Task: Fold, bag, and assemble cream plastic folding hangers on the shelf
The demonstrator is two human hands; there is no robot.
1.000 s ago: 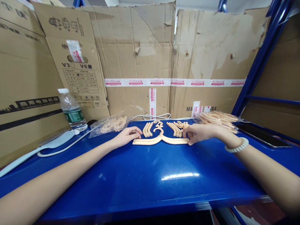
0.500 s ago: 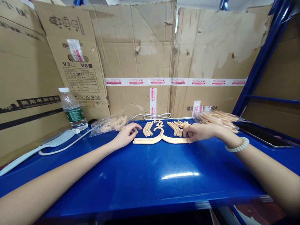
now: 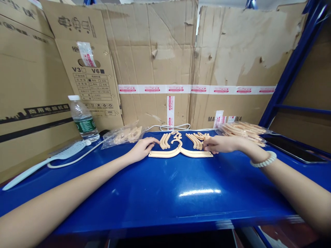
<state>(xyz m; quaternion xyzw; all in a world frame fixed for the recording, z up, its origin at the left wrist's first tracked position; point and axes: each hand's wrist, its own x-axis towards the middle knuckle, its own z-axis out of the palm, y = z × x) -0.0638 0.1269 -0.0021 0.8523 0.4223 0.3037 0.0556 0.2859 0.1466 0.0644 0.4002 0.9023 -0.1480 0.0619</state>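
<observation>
A beige clothes hanger (image 3: 169,154), made of two curved arms and a hook, lies flat on the blue table (image 3: 155,193). Behind it on the left are several loose curved hanger arms (image 3: 164,141); more curved arms (image 3: 194,141) lie on the right. Loose hooks (image 3: 176,135) sit between the groups. My left hand (image 3: 142,150) rests beside the hanger's left end, open, its fingertips close to the left group. My right hand (image 3: 221,144) is over the right end, fingers bent but apart near the right group; nothing visible is held.
Clear bags of beige parts lie at left (image 3: 125,134) and right (image 3: 240,131). A water bottle (image 3: 84,120), a pale hairbrush (image 3: 69,151) and a white cable (image 3: 77,162) are at left. A dark phone-like slab (image 3: 294,148) lies at right. Cardboard (image 3: 155,62) stands behind.
My right fingers have come off the hanger's right end, which now shows. My left fingers have stretched toward the left group of arms. The view has shifted slightly.
</observation>
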